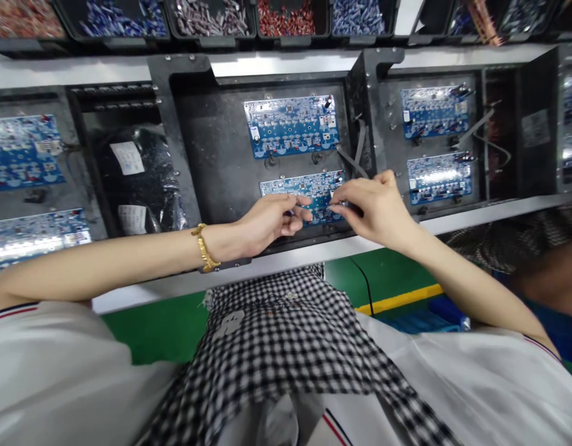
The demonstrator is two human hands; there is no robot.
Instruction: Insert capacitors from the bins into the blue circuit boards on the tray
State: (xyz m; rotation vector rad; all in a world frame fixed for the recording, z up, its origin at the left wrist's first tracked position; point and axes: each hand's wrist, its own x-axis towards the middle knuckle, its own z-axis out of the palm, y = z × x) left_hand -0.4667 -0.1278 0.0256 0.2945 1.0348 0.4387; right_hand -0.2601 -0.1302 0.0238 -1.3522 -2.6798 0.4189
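The left hand (273, 222) and right hand (375, 207) were over the nearer blue circuit board (309, 186), fingers curled; whether either gripped anything could not be told

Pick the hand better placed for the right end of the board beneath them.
Probably the right hand: its fingers are at that end of the board; the left hand is farther left.

We are seeing a bin (293, 43) of red pieces (286, 22) along the top, a black bag (155, 148) bearing white labels (127, 158) at left, and a yellow stripe (402, 301) crossing the green floor (168, 331).
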